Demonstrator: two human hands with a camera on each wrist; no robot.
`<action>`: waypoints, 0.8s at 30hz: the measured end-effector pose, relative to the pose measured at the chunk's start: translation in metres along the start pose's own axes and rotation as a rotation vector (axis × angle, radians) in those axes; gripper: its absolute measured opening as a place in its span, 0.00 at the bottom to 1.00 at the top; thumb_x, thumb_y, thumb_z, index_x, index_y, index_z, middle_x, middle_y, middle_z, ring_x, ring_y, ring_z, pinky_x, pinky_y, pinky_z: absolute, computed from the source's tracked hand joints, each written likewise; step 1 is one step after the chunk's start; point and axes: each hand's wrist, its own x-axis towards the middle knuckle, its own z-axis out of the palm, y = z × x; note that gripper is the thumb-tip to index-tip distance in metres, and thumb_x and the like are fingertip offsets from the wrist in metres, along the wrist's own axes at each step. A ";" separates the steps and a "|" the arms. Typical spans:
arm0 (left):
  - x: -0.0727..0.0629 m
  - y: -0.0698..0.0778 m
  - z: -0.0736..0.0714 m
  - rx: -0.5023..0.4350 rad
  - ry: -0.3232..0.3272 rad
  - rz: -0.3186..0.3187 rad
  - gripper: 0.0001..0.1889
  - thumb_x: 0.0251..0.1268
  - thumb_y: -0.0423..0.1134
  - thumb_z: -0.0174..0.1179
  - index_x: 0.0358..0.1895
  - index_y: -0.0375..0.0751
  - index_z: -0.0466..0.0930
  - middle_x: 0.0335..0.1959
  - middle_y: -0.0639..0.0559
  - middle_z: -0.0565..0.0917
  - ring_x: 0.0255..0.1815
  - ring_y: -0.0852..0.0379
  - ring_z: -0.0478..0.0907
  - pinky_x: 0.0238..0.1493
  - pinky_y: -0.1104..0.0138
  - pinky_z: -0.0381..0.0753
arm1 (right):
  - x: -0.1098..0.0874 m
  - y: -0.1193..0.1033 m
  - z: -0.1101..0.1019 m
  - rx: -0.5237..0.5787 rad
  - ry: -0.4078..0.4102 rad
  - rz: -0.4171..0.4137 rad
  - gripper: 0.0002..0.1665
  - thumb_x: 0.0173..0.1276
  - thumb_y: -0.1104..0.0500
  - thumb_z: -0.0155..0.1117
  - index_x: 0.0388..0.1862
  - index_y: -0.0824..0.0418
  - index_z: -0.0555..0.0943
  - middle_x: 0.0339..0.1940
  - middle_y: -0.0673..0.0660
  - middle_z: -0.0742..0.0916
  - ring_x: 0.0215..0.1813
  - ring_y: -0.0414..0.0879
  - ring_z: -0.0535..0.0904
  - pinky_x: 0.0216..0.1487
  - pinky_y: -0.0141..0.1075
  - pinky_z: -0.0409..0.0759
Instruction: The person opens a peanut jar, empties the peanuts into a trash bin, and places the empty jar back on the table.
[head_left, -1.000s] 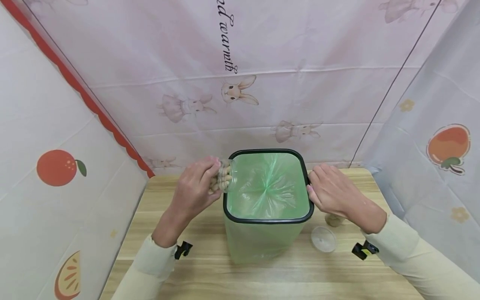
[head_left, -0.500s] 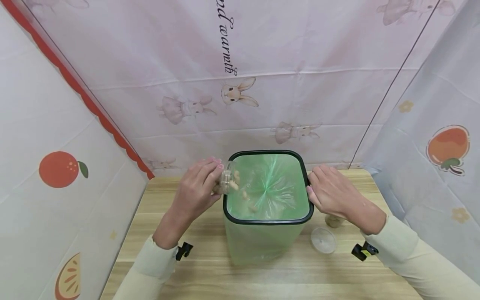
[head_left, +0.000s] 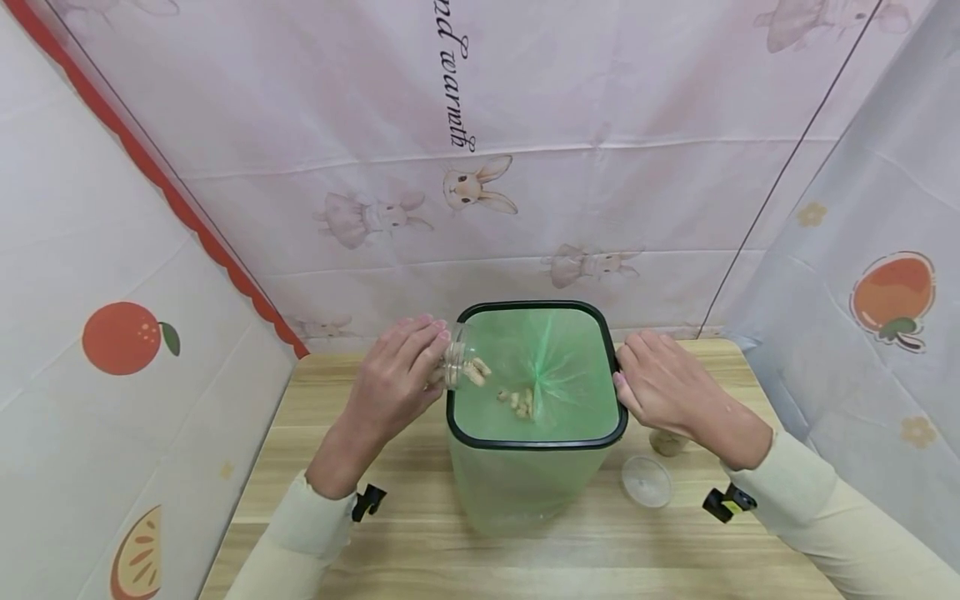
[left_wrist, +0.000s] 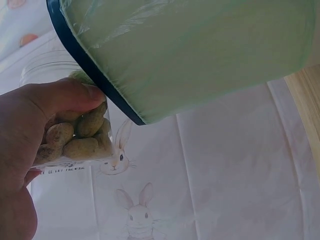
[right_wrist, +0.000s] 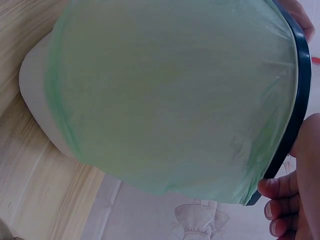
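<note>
My left hand [head_left: 393,379] holds a clear jar [head_left: 454,358] of unshelled peanuts, tipped on its side at the left rim of a trash bin. Peanuts are at its mouth, and a small heap of peanuts [head_left: 521,405] lies inside on the green bag [head_left: 577,367] lining the bin. In the left wrist view the jar's peanuts [left_wrist: 82,147] still fill its lower part. The bin has a black rim [head_left: 536,443]. On its right side my right hand [head_left: 667,387] grips that rim, with fingertips [right_wrist: 271,187] curled at the edge in the right wrist view.
A clear round lid [head_left: 647,481] lies on the wooden table [head_left: 405,533] to the right of the bin. Beside it stands a small container [head_left: 667,442], partly hidden under my right wrist. Printed cloths [head_left: 600,200] hang behind and at both sides.
The jar has tipped further toward the bin's opening. Peanuts have dropped from it onto the green bag, which sags lower under them. My right hand has stayed at the rim.
</note>
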 end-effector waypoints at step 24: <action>0.000 0.001 -0.003 0.035 -0.029 0.042 0.35 0.39 0.36 0.84 0.58 0.38 0.83 0.59 0.43 0.87 0.62 0.44 0.84 0.68 0.53 0.80 | 0.001 0.000 -0.002 0.003 -0.010 0.001 0.14 0.67 0.55 0.47 0.24 0.60 0.71 0.23 0.54 0.69 0.27 0.49 0.61 0.31 0.38 0.60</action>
